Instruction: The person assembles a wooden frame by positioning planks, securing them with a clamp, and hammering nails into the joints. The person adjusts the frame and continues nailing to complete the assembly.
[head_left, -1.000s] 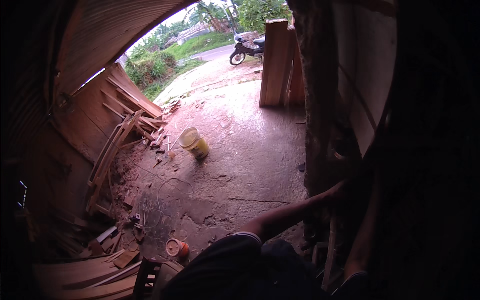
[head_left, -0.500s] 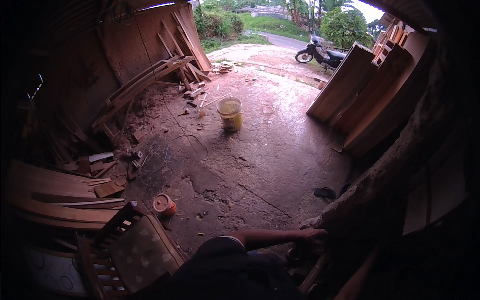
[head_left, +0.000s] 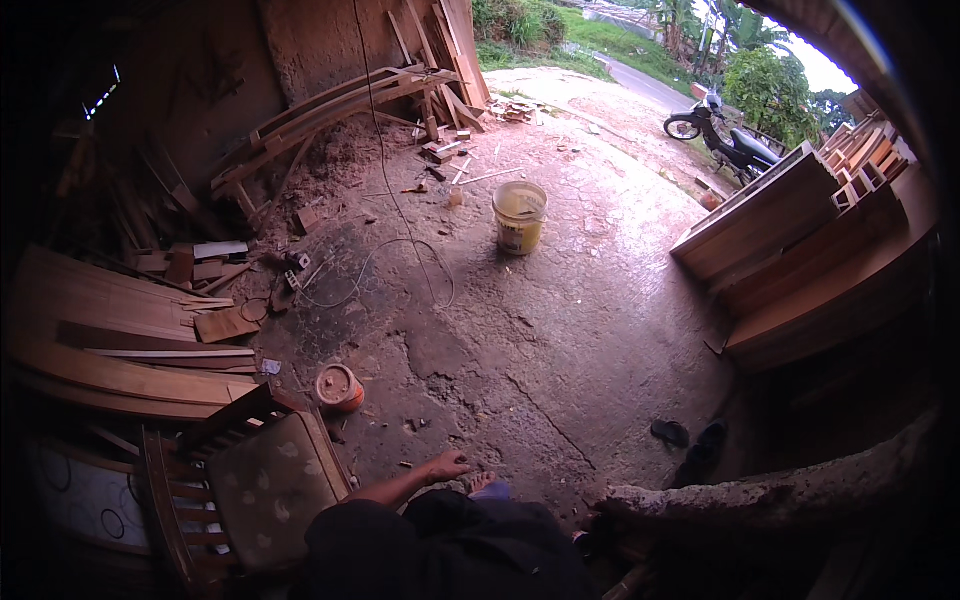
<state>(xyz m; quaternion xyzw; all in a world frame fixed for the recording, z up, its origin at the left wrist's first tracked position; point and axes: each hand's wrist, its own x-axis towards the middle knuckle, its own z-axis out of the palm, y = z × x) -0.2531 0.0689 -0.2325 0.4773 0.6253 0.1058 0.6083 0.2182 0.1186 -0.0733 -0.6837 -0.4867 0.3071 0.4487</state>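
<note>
The person's bare left hand [head_left: 447, 466] hung low at the near middle, beside a bare foot [head_left: 484, 485], its fingers loosely bent; nothing showed in it, though how far it opened was too small to tell. The right hand was out of sight, so its grip could not be judged. Nearest on the left stood a round orange tub with a dull pinkish top [head_left: 340, 388] and, nearer, a dark wooden slatted chair with a patterned brown cushion [head_left: 265, 485], both apart from the hand and probably set aside to spare the middle of the rough grey floor [head_left: 490, 345]. A yellow plastic bucket [head_left: 519, 237] stood upright farther out, perhaps for easy reach. Far left, long pale-brown planks [head_left: 460, 60] leaned on the wall, likely to save floor space; broad brown wooden panels [head_left: 770, 225] on the right were presumably tilted back for steadiness.
</note>
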